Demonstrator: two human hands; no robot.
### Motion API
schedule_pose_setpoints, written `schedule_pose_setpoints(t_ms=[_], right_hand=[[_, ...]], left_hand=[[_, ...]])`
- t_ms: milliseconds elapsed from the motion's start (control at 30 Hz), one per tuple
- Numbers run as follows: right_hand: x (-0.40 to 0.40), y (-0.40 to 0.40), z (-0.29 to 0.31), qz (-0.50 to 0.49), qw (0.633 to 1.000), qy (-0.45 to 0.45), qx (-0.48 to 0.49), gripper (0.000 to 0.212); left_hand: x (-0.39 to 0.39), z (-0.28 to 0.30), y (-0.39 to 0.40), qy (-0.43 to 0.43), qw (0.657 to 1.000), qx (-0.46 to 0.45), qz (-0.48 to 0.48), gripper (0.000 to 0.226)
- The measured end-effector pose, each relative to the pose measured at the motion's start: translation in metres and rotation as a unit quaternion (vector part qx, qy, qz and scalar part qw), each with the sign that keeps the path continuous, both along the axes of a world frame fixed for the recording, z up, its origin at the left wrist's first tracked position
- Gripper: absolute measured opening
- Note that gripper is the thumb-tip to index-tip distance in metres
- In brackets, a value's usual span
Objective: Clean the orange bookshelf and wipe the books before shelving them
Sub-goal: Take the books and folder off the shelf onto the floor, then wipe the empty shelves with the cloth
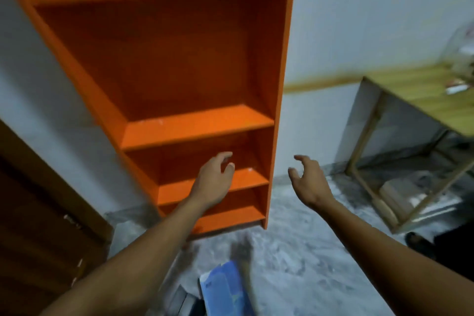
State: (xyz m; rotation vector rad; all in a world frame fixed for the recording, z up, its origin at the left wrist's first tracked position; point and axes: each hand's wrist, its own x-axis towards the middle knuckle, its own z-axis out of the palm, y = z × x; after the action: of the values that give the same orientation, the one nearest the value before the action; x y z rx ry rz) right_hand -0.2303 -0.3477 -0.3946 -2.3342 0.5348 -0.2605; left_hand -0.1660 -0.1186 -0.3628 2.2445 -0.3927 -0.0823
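Shelves of orange bookshelf (179, 64) bare ahead, blue book (225, 290) on floor below; my left hand (214, 182) & right hand (307, 182) loose, grip on nothing, so prob. next: fetch cloth, wipe.

Orange bookshelf (195, 120) standing centre, shelves showing bare. Left hand (214, 179) and right hand (309, 182) reaching forward, fingers loosely curled, holding nothing. Blue book (225, 290) lying near on floor (307, 264). Desk (420, 95) standing right.
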Motion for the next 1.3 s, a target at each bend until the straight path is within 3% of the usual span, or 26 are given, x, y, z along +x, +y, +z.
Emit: schedule_pose_setpoints(t_ms=[233,467,833,1000,1300], right_hand=[[-0.015,-0.011,0.223,-0.017,0.996,-0.075,-0.035,0.045],[-0.038,-0.018,0.353,-0.017,0.984,-0.169,-0.046,0.044],[0.007,-0.092,0.45,-0.032,0.965,-0.257,-0.046,0.045],[0.083,-0.163,0.477,-0.037,0.955,-0.291,-0.053,0.044],[0.244,-0.295,0.548,-0.01,0.94,-0.339,0.018,0.044]], left_hand=[[-0.014,0.224,-0.03,-0.087,0.994,-0.041,-0.054,0.038],[-0.034,0.356,-0.044,-0.179,0.978,-0.064,-0.088,0.038],[0.008,0.451,-0.122,-0.271,0.948,-0.112,-0.124,0.041],[0.061,0.474,-0.206,-0.261,0.944,-0.158,-0.124,0.041],[0.206,0.534,-0.36,-0.19,0.957,-0.216,-0.031,0.041]])
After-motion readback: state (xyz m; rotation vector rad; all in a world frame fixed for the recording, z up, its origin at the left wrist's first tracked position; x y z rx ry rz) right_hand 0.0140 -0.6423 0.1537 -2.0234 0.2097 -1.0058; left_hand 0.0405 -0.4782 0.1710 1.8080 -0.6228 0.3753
